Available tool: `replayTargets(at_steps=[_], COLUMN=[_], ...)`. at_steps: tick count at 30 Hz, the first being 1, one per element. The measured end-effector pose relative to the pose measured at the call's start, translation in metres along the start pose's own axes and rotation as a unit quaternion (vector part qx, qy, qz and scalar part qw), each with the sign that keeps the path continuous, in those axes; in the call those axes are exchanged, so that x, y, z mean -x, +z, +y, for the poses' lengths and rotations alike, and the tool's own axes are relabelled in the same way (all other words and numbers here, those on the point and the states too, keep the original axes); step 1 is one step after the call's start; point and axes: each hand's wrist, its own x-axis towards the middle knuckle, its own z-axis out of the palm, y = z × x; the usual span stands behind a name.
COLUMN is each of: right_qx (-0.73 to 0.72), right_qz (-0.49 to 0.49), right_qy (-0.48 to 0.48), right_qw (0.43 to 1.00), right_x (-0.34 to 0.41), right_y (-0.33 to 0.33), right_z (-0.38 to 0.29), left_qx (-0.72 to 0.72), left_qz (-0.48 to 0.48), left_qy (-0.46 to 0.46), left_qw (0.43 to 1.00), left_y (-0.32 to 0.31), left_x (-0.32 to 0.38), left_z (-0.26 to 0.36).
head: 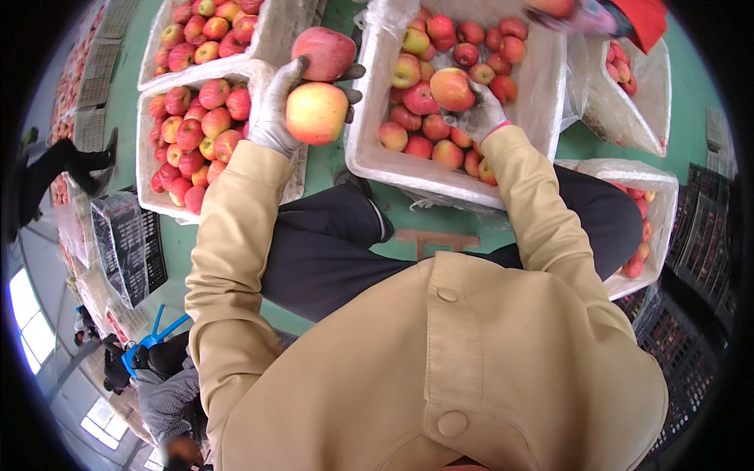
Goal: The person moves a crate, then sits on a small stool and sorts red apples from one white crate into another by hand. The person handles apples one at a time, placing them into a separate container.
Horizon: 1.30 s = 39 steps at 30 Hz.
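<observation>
My left hand (275, 106), in a white glove with darkened fingertips, holds two apples at once. One is a dark red apple (324, 54); below it sits a yellow-orange apple (317, 113). Both are held up between the crates. My right hand (476, 112), in a similar soiled glove, grips a red-and-yellow apple (452, 89) over the middle crate. That plastic-lined white crate (377, 163) holds several loose apples, with part of its floor bare. To the left, a second white crate (142, 194) is piled with red apples (189, 134).
Another apple-filled crate (144, 62) stands at the upper left. More white crates stand on the right (654, 126) and lower right (664, 235). A co-worker's red sleeve (642, 23) reaches in at top right. Black crates (126, 235) flank me. A wooden piece (439, 238) lies before me.
</observation>
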Motion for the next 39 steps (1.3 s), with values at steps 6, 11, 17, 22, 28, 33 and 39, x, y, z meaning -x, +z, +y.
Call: replayTargets(at_steps=[6, 11, 17, 22, 28, 33, 39], right_qx=[0.004, 0.058, 0.120, 0.129, 0.144, 0.264, 0.357], right_qz=[-0.037, -0.048, -0.007, 0.023, -0.058, -0.153, -0.294], right_qy=[-0.038, -0.033, -0.017, 0.043, 0.082, 0.049, -0.016], right_qw=[0.999, 0.997, 0.993, 0.990, 0.984, 0.951, 0.886], right_x=[0.040, 0.069, 0.071, 0.060, 0.051, 0.055, 0.066], right_y=[0.067, 0.059, 0.029, 0.047, 0.105, 0.195, 0.285], right_z=[0.008, 0.020, 0.033, 0.049, 0.082, 0.127, 0.177], left_qx=[-0.017, 0.121, 0.071, 0.180, 0.210, -0.013, -0.257], left_qz=[0.108, 0.151, 0.475, 0.562, 0.513, 0.223, 0.081], left_qy=[0.123, 0.134, 0.274, 0.416, 0.402, 0.240, 0.204], left_qw=[0.986, 0.972, 0.833, 0.691, 0.729, 0.945, 0.941], left_y=[-0.020, -0.086, -0.225, -0.303, -0.306, -0.183, -0.066], left_x=[0.056, 0.147, 0.246, 0.278, 0.275, 0.233, 0.221], left_z=[0.016, 0.037, 0.077, 0.100, 0.105, 0.049, 0.026])
